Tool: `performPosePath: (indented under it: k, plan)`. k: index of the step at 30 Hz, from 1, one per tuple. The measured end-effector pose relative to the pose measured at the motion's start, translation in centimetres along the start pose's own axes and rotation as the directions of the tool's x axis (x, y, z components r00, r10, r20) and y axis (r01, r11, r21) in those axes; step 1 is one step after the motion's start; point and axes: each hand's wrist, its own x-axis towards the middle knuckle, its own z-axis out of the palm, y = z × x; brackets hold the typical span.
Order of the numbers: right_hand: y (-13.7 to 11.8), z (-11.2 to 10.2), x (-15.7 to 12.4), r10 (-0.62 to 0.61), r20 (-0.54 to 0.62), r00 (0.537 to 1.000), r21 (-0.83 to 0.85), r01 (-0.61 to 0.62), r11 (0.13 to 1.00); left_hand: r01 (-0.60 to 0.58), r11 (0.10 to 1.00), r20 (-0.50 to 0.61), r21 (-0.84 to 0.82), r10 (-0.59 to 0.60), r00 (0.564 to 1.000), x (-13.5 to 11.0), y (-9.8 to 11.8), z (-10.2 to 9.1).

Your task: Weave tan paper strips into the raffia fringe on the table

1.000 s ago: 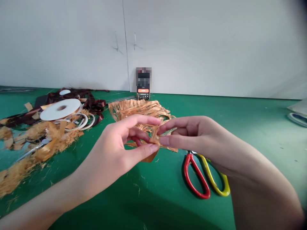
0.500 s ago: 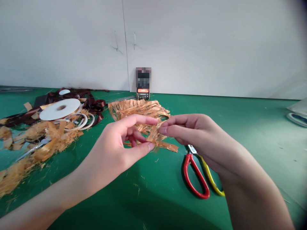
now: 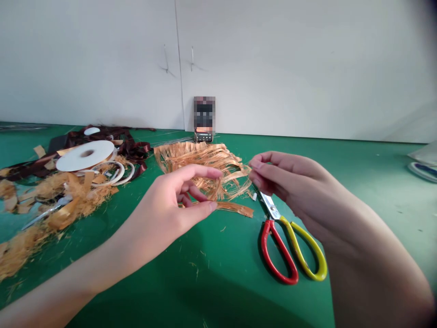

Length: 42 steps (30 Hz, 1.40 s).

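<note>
Between the thumb and fingers of my left hand (image 3: pixel 172 202) is a short tan ribbon strip (image 3: pixel 214 189) with frayed edges. My right hand (image 3: pixel 290 178) is pinched closed at the right, with fine tan threads (image 3: pixel 246 169) at its fingertips. Behind both hands lies a pile of fringed tan ribbon strips (image 3: pixel 191 152). One flat tan strip (image 3: pixel 239 209) rests on the green table just beyond my left thumb. Below my right hand lie scissors (image 3: pixel 272 212) with one red and one yellow handle, their blade tips partly hidden by its fingers.
At the left are a white spool (image 3: pixel 73 157), white rings (image 3: pixel 118 175), dark brown ribbon (image 3: pixel 136 150) and a heap of tan fibre scraps (image 3: pixel 48 223). A phone (image 3: pixel 204 119) leans against the white wall (image 3: pixel 290 68). Another roll (image 3: pixel 423 171) sits at the right edge.
My right hand has moved right and slightly up, away from the strip, drawing out thin threads. More of the scissors shows. My left hand has stayed nearly still.
</note>
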Motion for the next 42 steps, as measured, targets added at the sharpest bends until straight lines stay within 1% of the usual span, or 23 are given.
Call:
performPosePath:
  k: [4,6,9,11,15,20,22,24,26,29,31,33,36,39,42]
  plan:
    - [0.2,0.0,0.0,-0.019,0.014,1.000,0.107,0.017,0.994,0.010,1.000,0.009,0.002,-0.010,1.000,0.1,0.0,0.0]
    - [0.3,0.0,0.0,-0.033,0.033,0.999,0.194,0.026,0.981,0.021,1.000,0.017,0.001,-0.021,1.000,0.0,0.0,0.0]
    - [0.1,-0.1,0.0,-0.060,0.098,0.993,0.375,0.019,0.927,0.025,1.000,0.037,0.005,-0.025,0.999,0.0,0.1,0.0]
    - [-0.1,-0.2,0.1,-0.073,0.142,0.987,0.446,0.002,0.895,0.015,1.000,0.040,-0.001,-0.015,0.999,0.1,0.1,0.0]
    - [-0.3,-0.5,0.2,-0.049,0.182,0.982,0.466,-0.042,0.884,-0.042,0.999,-0.011,-0.009,0.041,0.999,0.5,-0.2,0.0]
    - [-0.2,-0.5,0.3,-0.032,0.164,0.986,0.478,-0.051,0.877,-0.012,0.999,-0.006,0.053,0.012,1.000,1.1,-0.9,-0.1]
    - [-0.1,-0.5,0.4,-0.034,0.165,0.986,0.475,-0.049,0.878,-0.018,0.996,-0.005,0.086,0.019,1.000,1.2,-1.0,-0.1]
    - [0.1,-0.5,0.7,-0.038,0.145,0.989,0.437,-0.030,0.899,-0.031,0.994,-0.015,0.107,0.033,0.999,1.3,-1.1,-0.3]
    - [0.3,-0.4,1.0,-0.044,0.087,0.995,0.353,0.011,0.935,-0.051,0.991,-0.038,0.126,0.057,0.998,1.5,-1.2,-0.4]
    - [0.5,-0.1,1.5,-0.053,-0.012,0.999,0.162,0.054,0.985,-0.070,0.983,-0.074,0.169,0.083,0.994,1.7,-1.4,-0.7]
    - [0.6,0.2,1.7,-0.066,-0.026,0.998,0.029,0.066,0.997,-0.075,0.977,-0.081,0.201,0.093,0.992,1.9,-1.5,-0.9]
    - [0.6,0.3,1.7,-0.088,0.018,0.996,-0.093,0.090,0.992,-0.083,0.970,-0.084,0.230,0.104,0.991,2.0,-1.6,-0.9]
    - [0.6,0.1,1.5,-0.075,0.140,0.987,-0.228,0.106,0.968,-0.094,0.958,-0.070,0.270,0.117,0.991,2.0,-1.6,-0.9]
    - [0.7,-0.1,1.3,-0.025,0.270,0.962,-0.293,0.107,0.950,-0.102,0.949,-0.047,0.299,0.121,0.992,1.8,-1.5,-0.9]
    - [0.9,-0.2,1.2,-0.013,0.340,0.940,-0.339,0.135,0.931,-0.103,0.969,-0.026,0.227,0.111,0.993,1.7,-1.5,-0.8]
